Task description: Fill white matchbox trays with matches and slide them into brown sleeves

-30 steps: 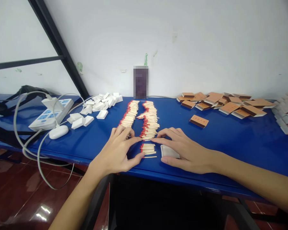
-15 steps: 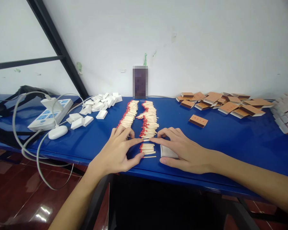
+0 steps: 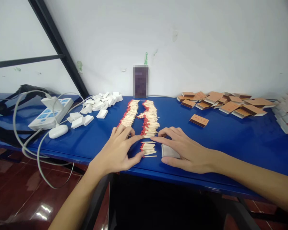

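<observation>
Red-headed matches lie in two long rows on the blue table, a left row (image 3: 129,115) and a right row (image 3: 150,121). Nearer the front edge, a small group of matches (image 3: 148,147) is set apart from the right row by a narrow gap. My left hand (image 3: 118,148) has its thumb and index finger spread, touching the red-head side of the matches. From the other side my right hand (image 3: 182,148) reaches with its index fingertip at the stick ends by the gap. Partly hidden beneath my right hand is a white matchbox tray (image 3: 168,151).
Several white trays (image 3: 102,105) are heaped at the back left, near a power strip (image 3: 50,113) with white cables. Orange matchbox sleeves (image 3: 230,103) pile up at the back right, one sleeve (image 3: 199,120) lying apart. A pixelated dark upright object (image 3: 140,81) leans on the wall.
Both index fingertips have shifted slightly away from the front edge, and the gap between the small match group and the right row is a little wider.
</observation>
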A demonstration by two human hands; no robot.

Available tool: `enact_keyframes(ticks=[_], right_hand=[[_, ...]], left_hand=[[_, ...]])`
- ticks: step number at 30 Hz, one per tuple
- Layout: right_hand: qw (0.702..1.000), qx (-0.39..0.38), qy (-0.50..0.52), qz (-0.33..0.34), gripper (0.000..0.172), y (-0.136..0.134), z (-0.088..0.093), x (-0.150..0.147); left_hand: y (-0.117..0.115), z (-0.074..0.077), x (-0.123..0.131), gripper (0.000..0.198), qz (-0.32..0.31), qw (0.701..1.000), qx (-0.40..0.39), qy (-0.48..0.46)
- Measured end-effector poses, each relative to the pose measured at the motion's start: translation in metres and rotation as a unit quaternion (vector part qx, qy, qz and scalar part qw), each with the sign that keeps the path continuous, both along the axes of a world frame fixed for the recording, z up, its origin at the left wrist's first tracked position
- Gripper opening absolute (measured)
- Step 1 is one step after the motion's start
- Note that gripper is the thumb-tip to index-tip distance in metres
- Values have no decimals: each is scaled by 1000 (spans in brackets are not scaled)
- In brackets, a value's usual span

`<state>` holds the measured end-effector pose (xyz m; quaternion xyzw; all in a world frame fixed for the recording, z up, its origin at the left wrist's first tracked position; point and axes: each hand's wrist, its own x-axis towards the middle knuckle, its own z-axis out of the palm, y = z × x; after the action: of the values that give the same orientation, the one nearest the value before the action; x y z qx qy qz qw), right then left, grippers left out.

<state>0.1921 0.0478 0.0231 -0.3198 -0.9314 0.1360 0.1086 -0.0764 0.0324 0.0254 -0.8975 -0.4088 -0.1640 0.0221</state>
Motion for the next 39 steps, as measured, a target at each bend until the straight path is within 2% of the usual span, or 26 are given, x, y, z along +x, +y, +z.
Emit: enact_keyframes(ticks=[15, 39], right_hand=[[1000, 3, -3, -11, 64, 0, 0, -1], [1000, 6, -1, -12, 65, 1, -2, -1]], left_hand=[[1, 0, 0, 46, 10, 1000, -10, 1], [0, 0, 0, 38, -1, 1000, -4, -12]])
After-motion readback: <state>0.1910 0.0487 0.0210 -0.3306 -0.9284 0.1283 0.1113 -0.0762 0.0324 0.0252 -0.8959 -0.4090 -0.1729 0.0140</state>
